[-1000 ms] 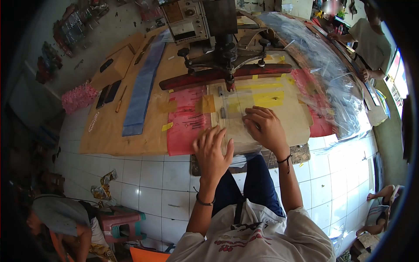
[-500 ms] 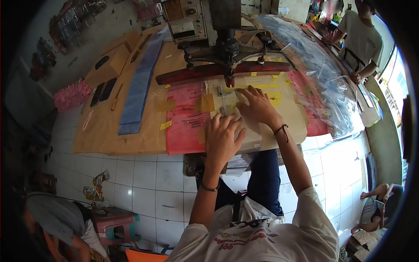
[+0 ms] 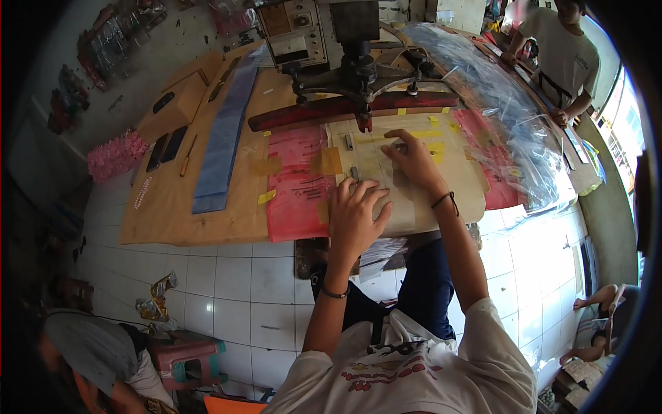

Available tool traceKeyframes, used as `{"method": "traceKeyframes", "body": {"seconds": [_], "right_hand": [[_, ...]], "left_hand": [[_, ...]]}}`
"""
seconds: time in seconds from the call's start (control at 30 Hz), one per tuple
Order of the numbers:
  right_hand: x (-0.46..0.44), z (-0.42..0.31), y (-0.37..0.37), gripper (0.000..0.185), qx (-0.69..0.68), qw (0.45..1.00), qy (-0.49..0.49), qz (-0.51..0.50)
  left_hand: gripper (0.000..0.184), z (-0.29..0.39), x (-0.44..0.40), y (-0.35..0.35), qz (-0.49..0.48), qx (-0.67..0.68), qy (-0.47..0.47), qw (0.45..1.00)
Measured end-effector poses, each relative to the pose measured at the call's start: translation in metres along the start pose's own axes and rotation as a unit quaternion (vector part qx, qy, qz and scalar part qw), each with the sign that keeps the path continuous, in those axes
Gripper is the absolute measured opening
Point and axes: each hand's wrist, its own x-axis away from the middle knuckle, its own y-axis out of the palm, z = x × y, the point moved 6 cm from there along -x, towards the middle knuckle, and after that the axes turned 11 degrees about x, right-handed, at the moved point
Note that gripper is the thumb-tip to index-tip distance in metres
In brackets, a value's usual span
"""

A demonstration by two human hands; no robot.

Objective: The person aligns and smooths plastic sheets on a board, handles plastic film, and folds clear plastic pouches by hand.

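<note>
left hand (image 3: 356, 212) spread on the beige sheet (image 3: 467, 183), right hand (image 3: 412, 162) loosely curled over it, any pinch unclear; likely an aligning step, next needing steady pressure

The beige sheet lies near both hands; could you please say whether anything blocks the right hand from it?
Nothing visible stands between the right hand and the beige sheet; the red bar sits beyond that hand. Contact is unclear.

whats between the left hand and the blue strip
In the head view, the red sheet, with yellow tape at its left edge, then a stretch of brown tabletop lie between the left hand and the blue strip.
</note>
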Motion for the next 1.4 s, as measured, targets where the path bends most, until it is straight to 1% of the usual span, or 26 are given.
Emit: {"method": "traceKeyframes", "body": {"seconds": [0.03, 0.1, 0.13, 0.2, 0.23, 0.3, 0.4, 0.5, 0.7, 0.8, 0.9, 1.0, 1.13, 1.23, 1.33, 1.4], "right_hand": [[0.007, -0.003, -0.005, 0.038, 0.003, 1.000, -0.017, 0.015], [0.025, -0.004, -0.013, 0.036, 0.013, 0.998, -0.050, 0.039], [0.034, -0.001, -0.011, 0.036, 0.004, 0.998, -0.054, 0.031], [0.049, 0.001, -0.010, 0.038, -0.012, 0.998, -0.053, 0.017], [0.055, 0.000, -0.013, 0.043, -0.065, 0.996, -0.051, 0.017], [0.063, -0.009, -0.020, 0.057, -0.172, 0.984, -0.046, 0.024], [0.063, -0.009, -0.026, 0.076, -0.290, 0.956, -0.023, 0.036], [0.061, -0.001, -0.025, 0.084, -0.318, 0.948, -0.004, 0.031], [0.061, 0.001, -0.028, 0.074, -0.316, 0.948, -0.011, 0.032], [0.062, 0.001, -0.027, 0.066, -0.338, 0.941, -0.015, 0.032], [0.062, 0.003, -0.025, 0.052, -0.347, 0.937, -0.016, 0.038], [0.060, 0.009, -0.022, 0.038, -0.312, 0.949, -0.004, 0.035], [0.062, 0.007, -0.024, 0.031, -0.330, 0.942, 0.025, 0.056], [0.060, 0.014, -0.023, 0.028, -0.324, 0.943, 0.040, 0.065], [0.058, 0.016, -0.021, 0.023, -0.312, 0.946, 0.039, 0.079], [0.060, 0.014, -0.022, 0.020, -0.295, 0.951, 0.039, 0.084]], "left_hand": [[0.040, -0.001, -0.002, 0.000, 0.001, -0.002, 0.001, 1.000], [0.046, -0.008, -0.006, -0.006, 0.088, -0.012, -0.078, 0.993], [0.049, -0.011, -0.004, -0.008, 0.128, -0.017, -0.119, 0.984], [0.055, -0.011, -0.008, -0.002, 0.095, -0.047, -0.107, 0.989], [0.058, -0.011, -0.007, 0.002, 0.073, -0.060, -0.101, 0.990], [0.060, -0.010, -0.006, 0.001, 0.068, -0.058, -0.103, 0.991], [0.063, -0.011, -0.005, 0.001, 0.062, -0.064, -0.107, 0.990], [0.063, -0.012, -0.006, 0.002, 0.061, -0.075, -0.112, 0.989], [0.063, -0.010, -0.007, 0.002, 0.056, -0.085, -0.113, 0.988], [0.062, -0.009, -0.008, 0.002, 0.051, -0.089, -0.118, 0.988], [0.062, -0.010, -0.008, 0.003, 0.052, -0.092, -0.118, 0.987], [0.062, -0.009, -0.008, 0.003, 0.054, -0.090, -0.118, 0.987], [0.061, -0.008, -0.008, 0.002, 0.058, -0.093, -0.113, 0.988], [0.064, -0.008, -0.008, 0.001, 0.050, -0.092, -0.117, 0.988], [0.073, -0.008, -0.007, 0.002, 0.043, -0.081, -0.129, 0.987], [0.079, -0.006, -0.009, 0.001, 0.052, -0.076, -0.111, 0.989]]}}
